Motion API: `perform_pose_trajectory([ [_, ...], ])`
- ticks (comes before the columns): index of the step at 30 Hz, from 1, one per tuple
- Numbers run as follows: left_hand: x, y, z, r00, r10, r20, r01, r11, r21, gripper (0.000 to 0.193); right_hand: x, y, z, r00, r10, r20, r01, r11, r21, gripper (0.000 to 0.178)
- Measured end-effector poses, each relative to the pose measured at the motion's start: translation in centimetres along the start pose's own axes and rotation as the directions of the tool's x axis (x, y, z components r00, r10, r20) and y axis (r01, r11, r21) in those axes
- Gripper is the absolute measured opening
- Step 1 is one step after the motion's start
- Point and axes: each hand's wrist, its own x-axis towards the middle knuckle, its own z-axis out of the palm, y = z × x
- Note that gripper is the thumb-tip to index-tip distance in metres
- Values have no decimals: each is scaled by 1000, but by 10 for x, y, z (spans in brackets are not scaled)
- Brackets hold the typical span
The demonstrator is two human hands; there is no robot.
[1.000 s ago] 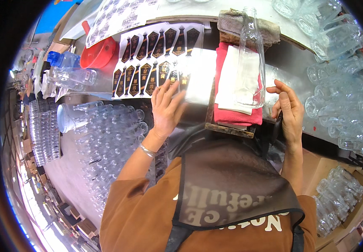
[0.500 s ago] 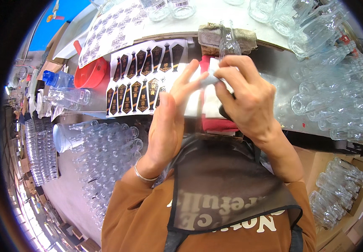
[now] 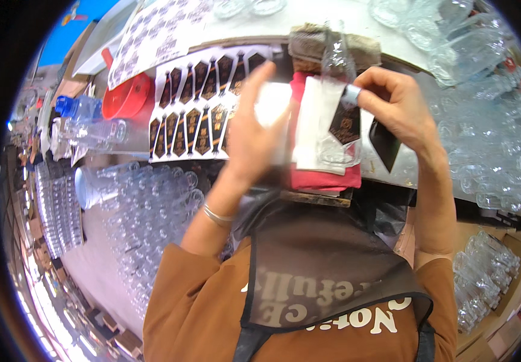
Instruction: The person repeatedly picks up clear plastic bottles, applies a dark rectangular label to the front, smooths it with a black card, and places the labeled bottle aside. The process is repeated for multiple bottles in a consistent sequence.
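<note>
A clear glass bottle (image 3: 336,66) lies with its neck toward the far side, resting on a folded white cloth (image 3: 308,139) over a red cloth (image 3: 324,180). A black label with gold print (image 3: 345,125) shows on the bottle's body. My right hand (image 3: 400,108) is just right of the bottle, closed on another dark, pointed label (image 3: 385,146) that hangs below its fingers. A pale wrap covers one fingertip of that hand. My left hand (image 3: 253,136), blurred by motion, is raised left of the cloths with its fingers apart, holding nothing.
Left of my hands lies a sheet of black labels (image 3: 197,102). A red plastic scoop-like container (image 3: 126,99) and a blue-capped bottle (image 3: 79,107) stand beyond it. Many clear bottles crowd the right (image 3: 483,139) and lower left (image 3: 152,223); more fill a carton (image 3: 486,271).
My hands were together over the cloths and have moved apart. My right hand has shifted right with the dark label, my left hand leftward. The bottle and its label are now uncovered.
</note>
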Motion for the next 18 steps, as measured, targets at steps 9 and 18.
perform_pose_trajectory([
  [9,41,-129,-74,994,-17,103,-32,893,449,29,1,8,18,985,-69,-156,61,996,-58,20],
  [18,-48,-47,-45,937,151,316,-318,744,587,33,-1,7,16,981,-82,-173,58,988,-140,24],
])
